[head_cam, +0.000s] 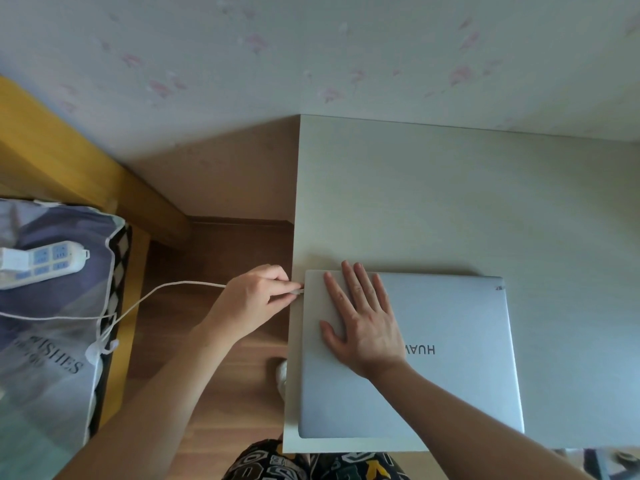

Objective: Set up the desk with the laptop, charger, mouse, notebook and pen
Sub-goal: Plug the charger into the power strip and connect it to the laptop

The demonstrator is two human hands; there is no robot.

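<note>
Now the closed laptop (433, 358) lies at the worktop's (450, 202) near-left corner, the right hand (360, 320) spread flat on its lid. The left hand's (252, 303) fingers (280, 292) pinch the charger plug (298, 291) at the laptop's left edge, probably at the port. Keep the plug level, press straight in, and leave the charger cable (166, 287) slack.

**Laptop closed on bench, charger cable at its left edge**

Silver laptop (433, 358): lid shut, lying flat at the near left corner of the pale bench (450, 202), logo lettering on the lid reading upside down from the wearer's side. White charger cable (145, 299): connector end (298, 291) meeting the laptop's left edge near the far corner; whether it is fully seated cannot be told. The cable runs left in a slack curve off the bench.
</note>
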